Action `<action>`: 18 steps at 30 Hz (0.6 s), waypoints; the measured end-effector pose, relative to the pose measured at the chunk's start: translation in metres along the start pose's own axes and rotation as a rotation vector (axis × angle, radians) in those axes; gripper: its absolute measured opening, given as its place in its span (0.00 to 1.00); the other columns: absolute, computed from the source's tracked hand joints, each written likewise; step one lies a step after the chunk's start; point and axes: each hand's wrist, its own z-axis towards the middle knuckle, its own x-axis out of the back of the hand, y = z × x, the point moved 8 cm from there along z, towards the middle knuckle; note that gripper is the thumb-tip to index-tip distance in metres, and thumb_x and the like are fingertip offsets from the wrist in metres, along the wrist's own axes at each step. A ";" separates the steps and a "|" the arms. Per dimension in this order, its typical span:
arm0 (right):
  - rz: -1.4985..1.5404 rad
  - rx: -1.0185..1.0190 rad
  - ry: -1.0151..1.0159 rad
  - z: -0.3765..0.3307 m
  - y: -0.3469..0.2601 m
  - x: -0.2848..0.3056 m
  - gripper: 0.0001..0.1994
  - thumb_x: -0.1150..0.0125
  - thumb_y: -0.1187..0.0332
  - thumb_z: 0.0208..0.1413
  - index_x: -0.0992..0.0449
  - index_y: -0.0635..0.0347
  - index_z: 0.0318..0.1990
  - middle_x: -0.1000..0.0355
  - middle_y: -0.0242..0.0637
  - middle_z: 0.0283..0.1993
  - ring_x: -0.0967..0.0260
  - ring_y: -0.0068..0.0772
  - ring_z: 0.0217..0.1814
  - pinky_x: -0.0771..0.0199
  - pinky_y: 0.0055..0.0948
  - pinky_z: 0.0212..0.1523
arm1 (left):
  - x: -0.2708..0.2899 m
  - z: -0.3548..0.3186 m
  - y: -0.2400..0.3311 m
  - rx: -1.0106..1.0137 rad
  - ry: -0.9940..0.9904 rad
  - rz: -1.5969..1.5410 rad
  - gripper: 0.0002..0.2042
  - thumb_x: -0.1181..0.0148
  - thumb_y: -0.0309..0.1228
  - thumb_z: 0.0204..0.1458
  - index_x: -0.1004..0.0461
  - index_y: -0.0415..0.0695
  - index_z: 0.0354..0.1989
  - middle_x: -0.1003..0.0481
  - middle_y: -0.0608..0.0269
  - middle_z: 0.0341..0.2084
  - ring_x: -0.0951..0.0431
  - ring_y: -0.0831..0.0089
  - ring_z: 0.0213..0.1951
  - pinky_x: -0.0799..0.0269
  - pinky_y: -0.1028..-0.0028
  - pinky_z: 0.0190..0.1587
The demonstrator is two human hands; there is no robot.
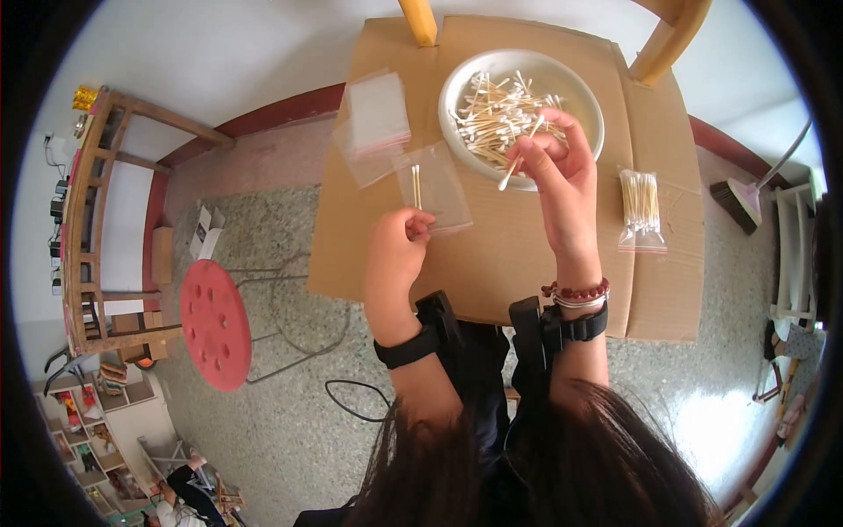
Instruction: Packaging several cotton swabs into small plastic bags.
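My right hand (562,167) pinches a cotton swab (520,156) between thumb and fingers over the near rim of a white bowl (450,123). Loose cotton swabs (496,114) are heaped inside that bowl. Fingers curled, my left hand (399,241) holds a couple of cotton swabs (416,186) that point away from me. Beneath them lies a clear plastic bag (452,198); whether the left fingers also grip it I cannot tell. A stack of clear bags (379,114) rests beyond the left hand. To the right sits a bag filled with cotton swabs (640,206).
Flattened cardboard (500,272) covers the work surface, with yellow wooden posts (420,22) at its far side. A red round stool (215,325) stands on the floor at left, near a wooden rack (92,228). A broom (742,202) leans at far right.
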 end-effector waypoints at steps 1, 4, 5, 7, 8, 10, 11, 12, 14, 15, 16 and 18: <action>0.002 0.000 0.000 0.000 -0.001 -0.001 0.13 0.43 0.75 0.51 0.36 0.61 0.44 0.28 0.33 0.28 0.32 0.21 0.32 0.34 0.22 0.38 | -0.001 0.002 -0.004 0.018 -0.005 -0.070 0.11 0.42 0.19 0.38 0.24 0.40 0.33 0.26 0.64 0.25 0.28 0.75 0.31 0.33 0.73 0.38; -0.033 -0.011 0.024 0.000 0.000 0.000 0.15 0.42 0.75 0.51 0.37 0.61 0.46 0.28 0.31 0.27 0.32 0.20 0.32 0.34 0.20 0.36 | 0.005 0.002 0.007 -0.079 0.083 -0.060 0.06 0.45 0.19 0.42 0.25 0.39 0.30 0.27 0.59 0.26 0.28 0.69 0.32 0.32 0.72 0.37; -0.053 -0.016 -0.002 0.001 0.002 -0.002 0.16 0.41 0.75 0.50 0.37 0.61 0.45 0.28 0.31 0.27 0.32 0.19 0.32 0.34 0.19 0.34 | 0.006 0.001 0.013 -0.078 0.081 -0.060 0.06 0.45 0.19 0.42 0.25 0.39 0.30 0.27 0.59 0.26 0.28 0.69 0.32 0.32 0.72 0.37; -0.074 -0.024 -0.028 0.000 0.004 -0.004 0.16 0.40 0.75 0.50 0.36 0.60 0.45 0.28 0.31 0.28 0.32 0.18 0.31 0.34 0.17 0.32 | 0.025 -0.007 0.033 -0.168 0.255 -0.068 0.06 0.44 0.20 0.43 0.25 0.40 0.30 0.26 0.60 0.27 0.28 0.70 0.31 0.33 0.72 0.37; -0.112 -0.048 -0.044 0.000 0.005 -0.006 0.15 0.40 0.76 0.49 0.36 0.61 0.44 0.28 0.31 0.28 0.32 0.18 0.31 0.33 0.17 0.31 | 0.028 -0.009 0.039 -0.165 0.259 -0.065 0.06 0.44 0.20 0.43 0.25 0.40 0.30 0.26 0.60 0.27 0.28 0.70 0.31 0.33 0.72 0.37; -0.142 -0.074 -0.067 0.000 0.008 -0.013 0.15 0.39 0.76 0.48 0.35 0.61 0.43 0.28 0.31 0.28 0.31 0.18 0.31 0.33 0.16 0.30 | 0.045 -0.016 0.055 -0.248 0.383 -0.085 0.06 0.44 0.20 0.42 0.25 0.41 0.31 0.26 0.60 0.28 0.28 0.70 0.32 0.33 0.72 0.37; -0.161 -0.043 -0.084 -0.001 0.009 -0.013 0.14 0.38 0.77 0.47 0.34 0.61 0.41 0.28 0.31 0.28 0.31 0.18 0.31 0.31 0.16 0.30 | 0.040 -0.013 0.057 -0.248 0.375 -0.093 0.06 0.44 0.20 0.42 0.25 0.41 0.31 0.26 0.60 0.28 0.28 0.70 0.32 0.33 0.72 0.37; -0.179 -0.013 -0.103 -0.001 0.009 -0.013 0.13 0.37 0.77 0.46 0.33 0.62 0.39 0.28 0.32 0.28 0.30 0.18 0.31 0.30 0.16 0.30 | 0.037 -0.011 0.057 -0.248 0.387 -0.130 0.07 0.44 0.20 0.42 0.25 0.41 0.31 0.25 0.61 0.28 0.27 0.70 0.32 0.33 0.73 0.37; -0.274 0.019 -0.086 -0.003 0.013 -0.010 0.12 0.37 0.77 0.45 0.32 0.63 0.37 0.28 0.32 0.28 0.30 0.18 0.31 0.29 0.16 0.32 | 0.031 -0.007 0.058 -0.247 0.391 -0.172 0.07 0.43 0.20 0.42 0.25 0.42 0.31 0.25 0.61 0.28 0.27 0.70 0.32 0.33 0.73 0.36; -0.346 0.056 -0.080 -0.003 0.009 -0.014 0.10 0.36 0.77 0.45 0.31 0.64 0.34 0.28 0.32 0.29 0.30 0.18 0.32 0.28 0.17 0.34 | 0.034 -0.008 0.060 -0.246 0.397 -0.177 0.08 0.43 0.20 0.42 0.25 0.42 0.32 0.25 0.62 0.28 0.27 0.71 0.32 0.34 0.73 0.36; -0.342 0.057 -0.081 -0.003 0.008 -0.017 0.10 0.36 0.77 0.45 0.31 0.64 0.34 0.28 0.32 0.29 0.30 0.18 0.32 0.28 0.17 0.34 | 0.037 -0.010 0.062 -0.245 0.402 -0.182 0.08 0.43 0.20 0.41 0.26 0.43 0.32 0.25 0.63 0.28 0.27 0.72 0.31 0.34 0.74 0.35; -0.397 0.105 -0.048 -0.004 0.003 -0.020 0.09 0.36 0.77 0.44 0.31 0.65 0.31 0.28 0.32 0.29 0.29 0.19 0.33 0.27 0.18 0.35 | 0.039 -0.011 0.064 -0.260 0.407 -0.188 0.09 0.43 0.20 0.41 0.26 0.43 0.32 0.25 0.64 0.27 0.27 0.73 0.31 0.34 0.75 0.34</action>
